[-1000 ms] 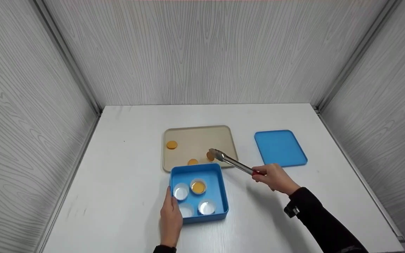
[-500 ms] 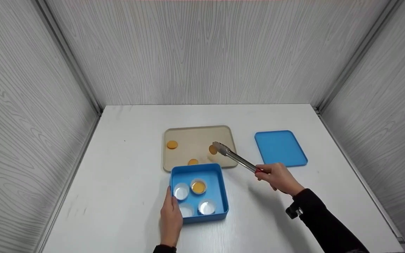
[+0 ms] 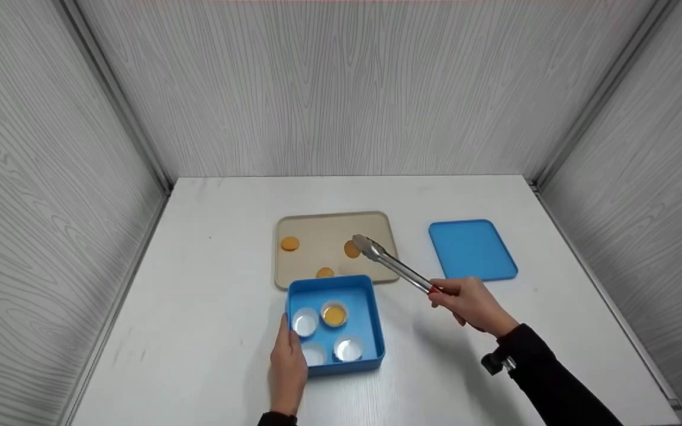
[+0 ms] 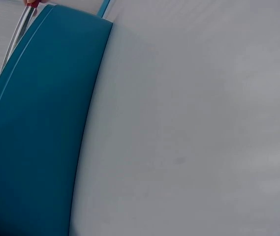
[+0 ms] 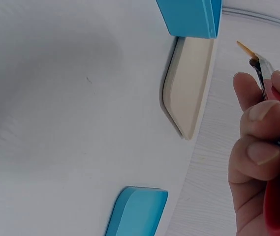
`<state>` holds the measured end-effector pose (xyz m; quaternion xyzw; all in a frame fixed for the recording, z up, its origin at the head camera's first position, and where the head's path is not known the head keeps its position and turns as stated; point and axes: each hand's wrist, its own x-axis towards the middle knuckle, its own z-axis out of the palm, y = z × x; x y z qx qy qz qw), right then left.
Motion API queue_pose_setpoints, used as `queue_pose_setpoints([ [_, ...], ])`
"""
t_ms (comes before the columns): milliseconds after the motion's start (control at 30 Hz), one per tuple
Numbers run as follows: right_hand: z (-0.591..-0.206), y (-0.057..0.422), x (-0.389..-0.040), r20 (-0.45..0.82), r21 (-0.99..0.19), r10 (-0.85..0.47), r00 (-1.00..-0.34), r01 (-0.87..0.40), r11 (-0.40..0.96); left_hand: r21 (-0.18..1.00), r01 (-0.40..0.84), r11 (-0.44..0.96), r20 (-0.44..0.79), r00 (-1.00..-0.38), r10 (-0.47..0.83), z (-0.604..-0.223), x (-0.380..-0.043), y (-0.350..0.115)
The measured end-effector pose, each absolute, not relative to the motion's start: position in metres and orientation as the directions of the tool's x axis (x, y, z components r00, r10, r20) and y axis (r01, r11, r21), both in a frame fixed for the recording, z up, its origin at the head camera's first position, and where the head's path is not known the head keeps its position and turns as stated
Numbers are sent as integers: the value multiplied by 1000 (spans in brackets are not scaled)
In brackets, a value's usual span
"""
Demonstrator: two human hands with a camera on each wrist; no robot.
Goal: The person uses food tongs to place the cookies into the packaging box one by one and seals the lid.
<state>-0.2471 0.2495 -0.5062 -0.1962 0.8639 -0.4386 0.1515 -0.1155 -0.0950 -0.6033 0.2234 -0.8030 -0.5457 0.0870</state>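
Fingers (image 3: 282, 340) of left hand (image 3: 289, 367) lie at left wall of blue box (image 3: 376, 322), lower middle of frame; whether they grip, we cannot tell. White cups (image 3: 305, 323) inside. Right hand (image 3: 475, 305), right of centre, curls round tongs (image 3: 401, 270); tips clamp orange disc (image 3: 351, 249) near frame centre, over beige tray (image 3: 367, 226). We judge disc light, stiff, perhaps slippery: best pinched near rim, both faces, lightly.

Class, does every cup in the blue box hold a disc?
No, one cup holds a disc, but the other three cups show none.
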Motion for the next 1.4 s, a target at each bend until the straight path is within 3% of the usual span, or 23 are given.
queue_pose_setpoints([
  [400, -505, 240, -228, -122, -829, -522, -844, -202, 521, 913, -287, 291, -135, -883, -449, -603, -117, -95],
  [1000, -517, 206, -204, -204, -833, -662, -721, -228, 505, 913, -277, 300, -119, -884, -453, -606, -116, -96],
  [1400, -520, 190, -199, -213, -811, -685, -697, -264, 522, 921, -263, 289, -112, -885, -451, -604, -116, -96],
])
